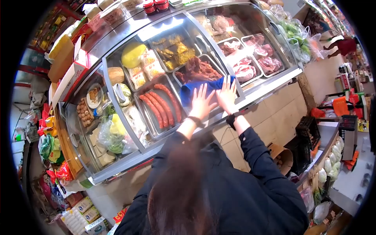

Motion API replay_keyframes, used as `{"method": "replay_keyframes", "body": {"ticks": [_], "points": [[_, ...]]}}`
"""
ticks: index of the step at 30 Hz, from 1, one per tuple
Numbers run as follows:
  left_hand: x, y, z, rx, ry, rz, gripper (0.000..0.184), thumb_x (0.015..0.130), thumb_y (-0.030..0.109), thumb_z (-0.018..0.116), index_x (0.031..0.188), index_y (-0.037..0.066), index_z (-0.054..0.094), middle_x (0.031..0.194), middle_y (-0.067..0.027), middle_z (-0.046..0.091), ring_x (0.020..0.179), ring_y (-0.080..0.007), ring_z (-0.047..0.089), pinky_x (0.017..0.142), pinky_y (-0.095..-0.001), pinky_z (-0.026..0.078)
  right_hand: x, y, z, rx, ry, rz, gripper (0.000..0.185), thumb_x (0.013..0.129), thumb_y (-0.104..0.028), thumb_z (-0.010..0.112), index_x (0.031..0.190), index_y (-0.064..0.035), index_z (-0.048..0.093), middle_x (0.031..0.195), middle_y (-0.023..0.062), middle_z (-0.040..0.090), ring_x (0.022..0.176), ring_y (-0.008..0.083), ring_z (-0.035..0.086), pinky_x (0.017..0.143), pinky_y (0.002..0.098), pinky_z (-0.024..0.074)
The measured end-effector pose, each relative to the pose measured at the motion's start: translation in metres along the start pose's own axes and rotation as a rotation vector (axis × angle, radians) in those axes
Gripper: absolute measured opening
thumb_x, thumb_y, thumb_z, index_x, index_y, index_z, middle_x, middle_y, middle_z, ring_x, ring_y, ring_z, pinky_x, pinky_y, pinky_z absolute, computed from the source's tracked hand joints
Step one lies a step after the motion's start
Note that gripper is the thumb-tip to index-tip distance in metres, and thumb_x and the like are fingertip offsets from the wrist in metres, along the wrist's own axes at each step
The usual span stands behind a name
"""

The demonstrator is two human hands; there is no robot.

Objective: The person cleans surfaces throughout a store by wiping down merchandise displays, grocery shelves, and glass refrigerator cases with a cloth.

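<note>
A blue cloth (189, 91) lies against the slanted glass front of a refrigerated display case (250, 102). My left hand (201, 103) presses flat on it with fingers spread. Beside it, my right hand (227, 96) also lies flat on the cloth's right part, fingers stretched out, with a dark band at the wrist. Behind the glass, a tray (138, 102) of red sausages (157, 108) sits left of my hands. Dark cured meat (199, 70) is just beyond the cloth and partly hidden by it. Raw meat (243, 72) fills trays to the right.
Red-lidded jars (155, 5) and an open carton (72, 74) stand on the case's top. Bagged greens (296, 39) are at its right end. Black crates (308, 131) and a cardboard box (280, 157) sit on the tiled floor at right. Packaged goods (84, 213) lie lower left.
</note>
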State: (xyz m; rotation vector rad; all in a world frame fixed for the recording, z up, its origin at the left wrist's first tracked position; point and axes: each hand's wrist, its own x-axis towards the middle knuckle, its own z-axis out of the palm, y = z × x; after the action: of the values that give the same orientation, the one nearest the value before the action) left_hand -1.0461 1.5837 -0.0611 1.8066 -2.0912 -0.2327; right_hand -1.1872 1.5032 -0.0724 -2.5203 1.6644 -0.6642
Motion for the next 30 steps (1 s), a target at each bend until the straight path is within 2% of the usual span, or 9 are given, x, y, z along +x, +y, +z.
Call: {"method": "replay_keyframes", "body": {"ticks": [2,4,6,13,17,20,25,28,30], "points": [[-0.022,-0.01,-0.024,-0.047,-0.039,0.075,0.047,0.091,0.039,0.056,0.135,0.023,0.053,0.152,-0.017,0.03,0.141,-0.0316,0.027,0.114,-0.0505,0.021,-0.034,-0.011,0.01,-0.031,0.003,0.048,0.082,0.077,-0.027,0.062,0.144,0.0055,0.026,0.15,0.0249,0.024,0.137,0.0522,0.018,0.112,0.0587,0.02],[-0.054,-0.028,-0.04,-0.023,-0.026,0.026,0.041,0.093,0.033,0.055,0.133,0.025,0.056,0.151,-0.0131,0.034,0.14,-0.0288,0.031,0.113,-0.0469,0.024,-0.058,-0.042,0.003,-0.025,-0.101,0.12,0.084,0.076,-0.025,0.062,0.144,0.008,0.025,0.151,0.0271,0.022,0.137,0.0551,0.016,0.113,0.0599,0.018],[-0.092,-0.043,-0.055,0.0,-0.006,-0.01,0.04,0.091,0.03,0.058,0.13,0.023,0.058,0.15,-0.0123,0.036,0.139,-0.0276,0.034,0.113,-0.0455,0.027,-0.075,-0.076,-0.001,0.043,-0.166,0.059,0.085,0.075,-0.023,0.063,0.143,0.0103,0.025,0.151,0.0288,0.02,0.137,0.0561,0.014,0.113,0.0613,0.0167],[-0.223,-0.092,-0.096,0.01,0.017,-0.304,0.04,0.094,0.027,0.053,0.134,0.026,0.055,0.151,-0.0144,0.034,0.139,-0.0327,0.033,0.112,-0.0498,0.026,-0.097,-0.206,0.013,0.241,-0.264,-0.258,0.082,0.071,-0.015,0.064,0.142,0.0069,0.031,0.153,0.0238,0.02,0.14,0.0524,0.01,0.115,0.0581,0.0132],[-0.281,-0.092,-0.097,0.071,0.046,-0.505,0.046,0.095,0.027,0.052,0.141,0.028,0.046,0.155,-0.0157,0.023,0.14,-0.035,0.027,0.11,-0.0524,0.027,-0.107,-0.262,0.027,0.289,-0.351,-0.44,0.083,0.071,-0.014,0.065,0.144,0.0036,0.03,0.153,0.0221,0.019,0.14,0.0522,0.009,0.115,0.0571,0.015],[-0.307,-0.083,-0.087,0.1,0.094,-0.609,0.048,0.096,0.03,0.05,0.143,0.023,0.043,0.154,-0.0192,0.023,0.141,-0.0374,0.025,0.111,-0.0526,0.026,-0.109,-0.295,0.03,0.206,-0.423,-0.538,0.088,0.07,-0.017,0.067,0.145,0.0049,0.027,0.153,0.0233,0.019,0.14,0.0521,0.009,0.115,0.057,0.014],[-0.314,-0.072,-0.079,0.089,0.135,-0.699,0.049,0.097,0.033,0.049,0.143,0.021,0.042,0.154,-0.0224,0.02,0.141,-0.0396,0.024,0.111,-0.0544,0.025,-0.112,-0.309,0.024,0.111,-0.425,-0.616,0.08,0.073,-0.019,0.063,0.144,0.0036,0.034,0.153,0.0221,0.021,0.142,0.0489,0.01,0.116,0.0539,0.0114],[-0.309,-0.071,-0.084,0.107,0.076,-0.704,0.05,0.096,0.034,0.051,0.143,0.022,0.042,0.154,-0.0226,0.02,0.141,-0.0409,0.023,0.11,-0.0563,0.025,-0.1,-0.286,0.015,0.264,-0.357,-0.727,0.077,0.073,-0.027,0.067,0.141,-0.004,0.042,0.152,0.0136,0.031,0.144,0.0363,0.018,0.116,0.0525,0.0123],[-0.302,-0.071,-0.085,0.108,0.041,-0.699,0.051,0.095,0.034,0.052,0.143,0.024,0.041,0.154,-0.0224,0.019,0.141,-0.0412,0.022,0.11,-0.0569,0.025,-0.094,-0.27,0.01,0.238,-0.377,-0.764,0.082,0.075,-0.032,0.068,0.146,-0.0068,0.035,0.153,0.011,0.031,0.143,0.036,0.021,0.115,0.0532,0.0167]]}}
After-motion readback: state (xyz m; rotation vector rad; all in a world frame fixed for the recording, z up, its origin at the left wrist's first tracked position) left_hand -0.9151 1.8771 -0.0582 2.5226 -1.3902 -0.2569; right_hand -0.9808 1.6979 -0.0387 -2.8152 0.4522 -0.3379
